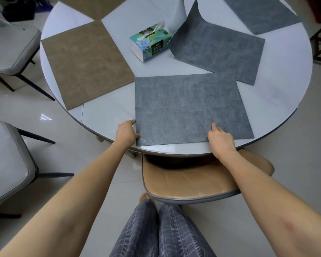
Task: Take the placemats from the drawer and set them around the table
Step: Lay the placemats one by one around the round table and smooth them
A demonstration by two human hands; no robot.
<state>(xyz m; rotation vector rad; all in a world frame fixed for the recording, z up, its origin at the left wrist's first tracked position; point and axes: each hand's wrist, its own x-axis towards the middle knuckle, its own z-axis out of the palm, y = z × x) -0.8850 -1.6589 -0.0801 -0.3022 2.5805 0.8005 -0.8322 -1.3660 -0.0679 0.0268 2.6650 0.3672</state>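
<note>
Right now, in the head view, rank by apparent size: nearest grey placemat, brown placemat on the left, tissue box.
1. nearest grey placemat and brown placemat: look alike; nearness makes it unsure.
2. tissue box: plainly smallest.

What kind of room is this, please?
Probably a home dining area: a round white table with padded chairs around it, placemats laid at the seats, and a tissue box in the middle.
</note>
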